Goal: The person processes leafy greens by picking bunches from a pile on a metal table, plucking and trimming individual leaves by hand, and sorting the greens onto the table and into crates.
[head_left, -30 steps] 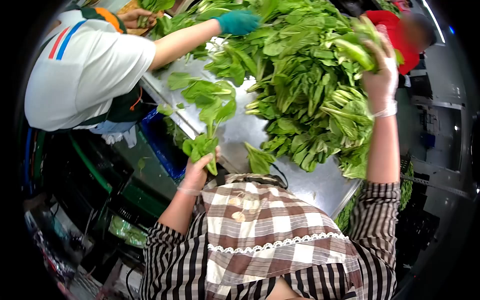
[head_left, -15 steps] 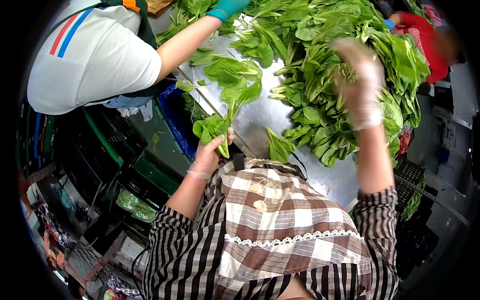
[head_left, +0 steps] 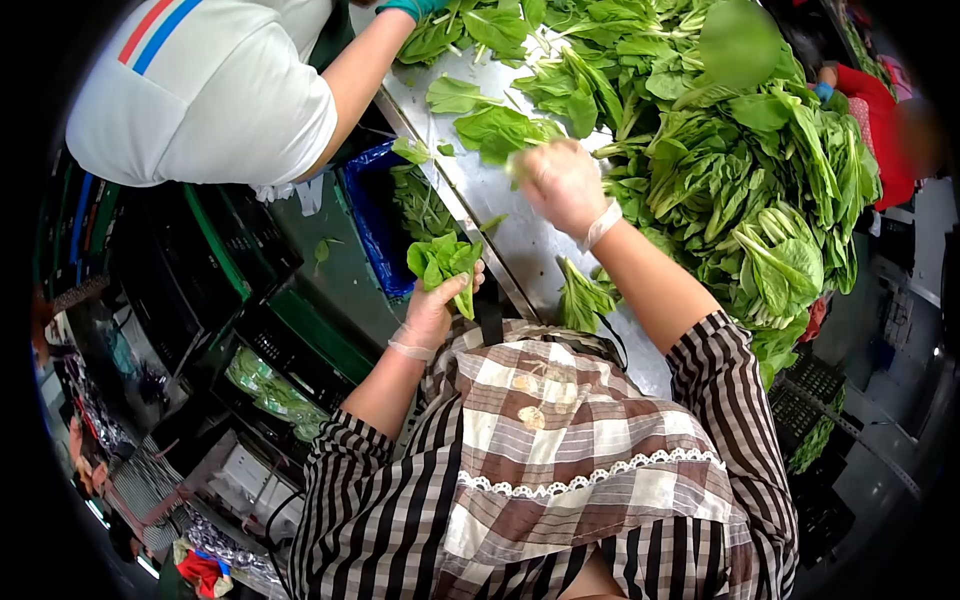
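My left hand (head_left: 432,312), in a clear glove, is closed around a small bunch of leafy greens (head_left: 443,262) near the table's front edge. Out over the metal table (head_left: 545,245), my gloved right hand (head_left: 563,188) has its fingers curled together. A blurred pale-green bit shows at its fingertips; I cannot tell what it is. Just beyond those fingers lies a loose leafy plant (head_left: 500,132). Another small bunch of greens (head_left: 583,297) rests close to my apron. To the right of my right hand rises a large heap of leafy greens (head_left: 720,165).
A blue-lined bin (head_left: 365,225) with leaves inside stands beside the table's left edge. At upper left, a co-worker's arm (head_left: 362,85) reaches over the table with a teal glove. Dark crates (head_left: 190,270) are at left. Someone in red (head_left: 880,125) is at far right.
My right hand has swung from the heap leftward to the middle of the table. My left hand keeps its bunch. The view has shifted slightly, and the co-worker's glove is farther left.
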A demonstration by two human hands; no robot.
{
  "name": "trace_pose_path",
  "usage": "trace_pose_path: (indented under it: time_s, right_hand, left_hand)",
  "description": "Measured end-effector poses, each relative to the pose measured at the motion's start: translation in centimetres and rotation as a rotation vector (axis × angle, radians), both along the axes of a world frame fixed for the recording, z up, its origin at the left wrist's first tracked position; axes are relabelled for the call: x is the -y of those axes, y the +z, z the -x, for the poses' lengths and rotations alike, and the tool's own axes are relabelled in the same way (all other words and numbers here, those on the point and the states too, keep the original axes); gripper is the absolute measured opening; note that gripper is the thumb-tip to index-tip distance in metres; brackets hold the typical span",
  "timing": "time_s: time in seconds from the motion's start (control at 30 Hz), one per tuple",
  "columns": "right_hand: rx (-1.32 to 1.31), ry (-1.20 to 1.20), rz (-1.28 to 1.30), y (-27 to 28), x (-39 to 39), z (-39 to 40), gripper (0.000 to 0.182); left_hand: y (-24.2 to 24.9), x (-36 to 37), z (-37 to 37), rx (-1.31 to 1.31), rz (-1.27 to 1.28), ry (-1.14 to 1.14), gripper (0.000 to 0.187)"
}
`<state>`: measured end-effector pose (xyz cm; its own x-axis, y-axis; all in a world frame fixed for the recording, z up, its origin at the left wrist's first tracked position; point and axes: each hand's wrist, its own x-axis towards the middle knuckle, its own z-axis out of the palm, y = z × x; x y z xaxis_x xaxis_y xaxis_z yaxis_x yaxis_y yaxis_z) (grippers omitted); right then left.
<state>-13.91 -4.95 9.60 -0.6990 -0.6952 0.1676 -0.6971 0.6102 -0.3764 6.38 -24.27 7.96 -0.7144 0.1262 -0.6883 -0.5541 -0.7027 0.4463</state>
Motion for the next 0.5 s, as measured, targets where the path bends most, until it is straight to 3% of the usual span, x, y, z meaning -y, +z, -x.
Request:
trace_pose_path:
  time_s: [0.03, 0.07, 0.2, 0.3, 0.43, 0.5]
  right_hand:
    - [0.024, -0.071, 0.016, 0.3, 0.1, 0.7, 0.017]
    - [0.060, -0.127, -0.064, 0.2, 0.0, 1.4, 0.028]
    - [0.268, -0.340, -0.437, -2.2, 0.0, 2.8, 0.038]
    - [0.276, -0.387, -0.390, -4.0, -1.6, 3.5, 0.032]
    - [0.281, -0.461, -0.248, 0.8, -1.8, 2.6, 0.024]
    - [0.462, -0.411, -0.297, 2.1, -1.4, 1.5, 0.026]
  left_hand:
    - [0.1, -0.2, 0.0, -0.001, 0.000, 0.000, 0.047]
    - [0.3, -0.5, 0.1, 0.008, 0.006, -0.010, 0.048]
    - [1.6, -1.1, 0.9, -0.002, 0.039, -0.047, 0.050]
    - [1.5, -0.9, 0.6, -0.002, 0.046, -0.037, 0.048]
    - [1.0, -0.1, 0.1, 0.022, 0.078, 0.003, 0.044]
    - [1.1, 0.1, 0.1, 0.037, 0.101, 0.019, 0.043]
